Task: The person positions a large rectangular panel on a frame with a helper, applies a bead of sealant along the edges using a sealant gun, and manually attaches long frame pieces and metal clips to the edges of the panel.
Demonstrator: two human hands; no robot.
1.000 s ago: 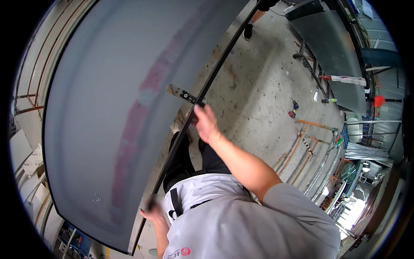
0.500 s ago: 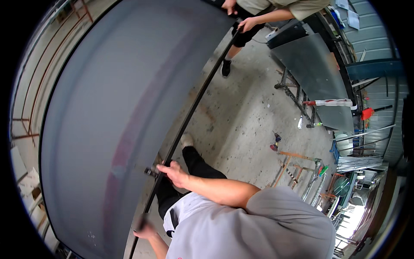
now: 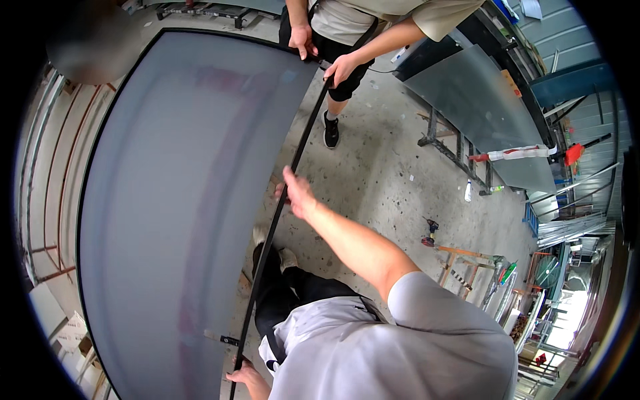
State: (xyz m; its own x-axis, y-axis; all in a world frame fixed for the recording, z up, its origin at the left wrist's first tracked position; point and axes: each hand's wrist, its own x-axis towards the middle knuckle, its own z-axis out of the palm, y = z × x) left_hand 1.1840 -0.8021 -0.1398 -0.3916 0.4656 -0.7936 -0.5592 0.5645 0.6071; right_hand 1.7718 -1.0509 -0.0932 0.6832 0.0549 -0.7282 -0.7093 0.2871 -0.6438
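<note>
A large frosted grey panel (image 3: 180,220) with a thin black frame stands on edge along my left side. My right hand (image 3: 297,193) reaches forward and grips the panel's black edge strip (image 3: 267,253) about halfway along. Low down near my body, my left hand (image 3: 248,380) holds the same edge, next to a small black clip (image 3: 227,340). At the far end a co-worker's two hands (image 3: 343,67) hold the panel's top corner. My own white shirt and dark trousers fill the lower middle.
The concrete floor (image 3: 387,173) is speckled. Another grey sheet (image 3: 480,107) leans on a metal rack at the right. A small tool (image 3: 430,233) and a wooden stand (image 3: 467,267) lie on the floor to the right. Metal rails run behind the panel on the left.
My right hand has slid farther up the black edge, away from my body. The co-worker at the far end has come more fully into view, and the panel looks more upright.
</note>
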